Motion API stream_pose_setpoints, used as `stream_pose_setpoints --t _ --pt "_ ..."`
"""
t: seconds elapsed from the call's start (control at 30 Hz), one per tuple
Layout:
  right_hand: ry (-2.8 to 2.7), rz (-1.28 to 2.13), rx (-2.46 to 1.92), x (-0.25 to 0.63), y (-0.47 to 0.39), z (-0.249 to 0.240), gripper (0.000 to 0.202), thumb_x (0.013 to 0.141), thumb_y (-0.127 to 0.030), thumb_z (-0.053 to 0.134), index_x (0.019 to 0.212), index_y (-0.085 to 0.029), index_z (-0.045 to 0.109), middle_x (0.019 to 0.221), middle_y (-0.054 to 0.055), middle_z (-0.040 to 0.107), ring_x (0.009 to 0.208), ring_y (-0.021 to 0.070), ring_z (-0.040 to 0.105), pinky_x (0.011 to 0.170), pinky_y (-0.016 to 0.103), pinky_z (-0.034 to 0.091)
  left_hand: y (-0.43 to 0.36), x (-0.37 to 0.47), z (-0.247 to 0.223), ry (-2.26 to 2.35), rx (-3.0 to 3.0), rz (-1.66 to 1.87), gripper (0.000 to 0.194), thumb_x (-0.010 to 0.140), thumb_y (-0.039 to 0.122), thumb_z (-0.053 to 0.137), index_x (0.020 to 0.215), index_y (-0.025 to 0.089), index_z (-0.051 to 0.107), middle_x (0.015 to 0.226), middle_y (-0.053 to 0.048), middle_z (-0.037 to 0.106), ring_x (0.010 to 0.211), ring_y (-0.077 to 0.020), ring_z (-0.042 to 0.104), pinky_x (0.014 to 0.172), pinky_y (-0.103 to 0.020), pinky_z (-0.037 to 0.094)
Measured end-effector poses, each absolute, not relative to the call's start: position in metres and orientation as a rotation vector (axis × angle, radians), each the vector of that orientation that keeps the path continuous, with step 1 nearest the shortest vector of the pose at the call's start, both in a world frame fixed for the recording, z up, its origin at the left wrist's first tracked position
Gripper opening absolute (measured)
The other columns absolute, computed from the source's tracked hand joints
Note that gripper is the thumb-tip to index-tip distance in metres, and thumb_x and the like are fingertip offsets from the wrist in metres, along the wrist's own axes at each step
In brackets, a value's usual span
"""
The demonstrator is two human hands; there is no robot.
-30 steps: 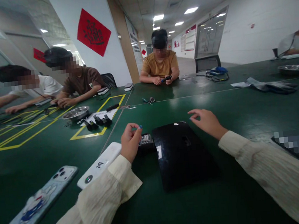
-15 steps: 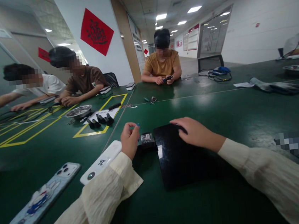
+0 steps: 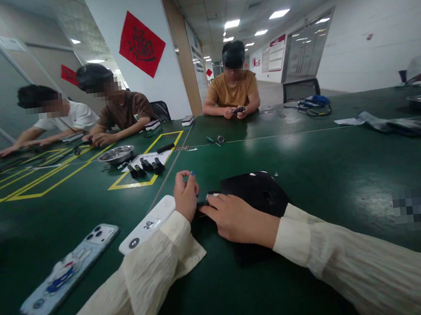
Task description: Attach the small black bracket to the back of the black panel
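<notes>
Left hand (image 3: 186,195) is pinching a small blue piece (image 3: 192,173) above the green bench (image 3: 332,170); right hand (image 3: 239,218) is partly covering a small black box (image 3: 203,203) beside a glossy black panel (image 3: 245,185), grip unclear.

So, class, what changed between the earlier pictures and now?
The right hand moved left across the black panel to the small box. A small bit now shows beyond the panel. The left hand barely moved; panel, white phone and blue phone stayed put.
</notes>
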State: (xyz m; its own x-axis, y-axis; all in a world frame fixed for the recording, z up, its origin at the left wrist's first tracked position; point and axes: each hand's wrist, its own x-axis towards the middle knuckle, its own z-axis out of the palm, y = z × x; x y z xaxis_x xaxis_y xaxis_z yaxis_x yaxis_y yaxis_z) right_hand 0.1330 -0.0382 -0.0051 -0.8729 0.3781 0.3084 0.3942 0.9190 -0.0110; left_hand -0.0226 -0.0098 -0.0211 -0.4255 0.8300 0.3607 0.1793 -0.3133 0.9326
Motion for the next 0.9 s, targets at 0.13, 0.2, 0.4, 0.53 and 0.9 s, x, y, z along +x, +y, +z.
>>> stream_pose_setpoints --t 0.13,0.2,0.4,0.53,0.9 --pt "-2.895 -0.030 -0.406 0.139 -0.052 0.005 0.049 0.073 -0.016 0.055 0.122 -0.020 0.049 0.105 0.010 0.049 0.084 0.0225 0.052 0.066 0.033 0.044 -0.009 -0.024 -0.022 1.403 1.286 1.787 0.014 0.080 0.031 0.048 0.083 0.021 0.039 0.039 0.012 0.034 0.035 -0.0064 0.029 0.038 -0.016 0.022" --pt "-2.939 -0.012 -0.335 0.141 -0.062 0.009 0.050 0.073 -0.016 0.057 0.121 -0.022 0.048 0.105 0.009 0.047 0.082 0.0220 0.053 0.064 0.032 0.043 -0.009 -0.024 -0.022 1.391 1.275 1.784 0.014 0.079 0.031 0.049 0.082 0.021 0.040 0.039 0.012 0.034 0.035 -0.0063 0.029 0.038 -0.016 0.022" --pt "-2.966 0.312 -0.295 0.154 -0.080 0.038 0.044 0.070 -0.017 0.058 0.114 -0.018 0.050 0.103 0.008 0.048 0.067 0.0142 0.052 0.056 0.027 0.041 -0.010 -0.024 -0.023 1.418 1.299 1.750 0.016 0.077 0.032 0.051 0.080 0.021 0.041 0.039 0.011 0.036 0.035 -0.0063 0.030 0.038 -0.017 0.022" --pt "-2.905 0.603 -0.398 0.178 -0.062 0.074 0.042 0.069 -0.020 0.062 0.110 -0.019 0.052 0.095 0.004 0.055 0.075 0.0147 0.055 0.069 0.026 0.045 -0.011 -0.023 -0.023 1.437 1.297 1.743 0.017 0.075 0.033 0.053 0.079 0.020 0.042 0.040 0.011 0.035 0.036 -0.0064 0.031 0.039 -0.016 0.022" --pt "-2.403 1.252 -1.532 0.237 0.013 0.087 0.043 0.070 -0.017 0.062 0.111 -0.016 0.048 0.085 0.006 0.059 0.055 0.0168 0.063 0.048 0.029 0.056 -0.010 -0.024 -0.027 1.444 1.326 1.690 0.016 0.075 0.033 0.053 0.078 0.020 0.043 0.042 0.011 0.035 0.037 -0.0065 0.032 0.039 -0.016 0.023"
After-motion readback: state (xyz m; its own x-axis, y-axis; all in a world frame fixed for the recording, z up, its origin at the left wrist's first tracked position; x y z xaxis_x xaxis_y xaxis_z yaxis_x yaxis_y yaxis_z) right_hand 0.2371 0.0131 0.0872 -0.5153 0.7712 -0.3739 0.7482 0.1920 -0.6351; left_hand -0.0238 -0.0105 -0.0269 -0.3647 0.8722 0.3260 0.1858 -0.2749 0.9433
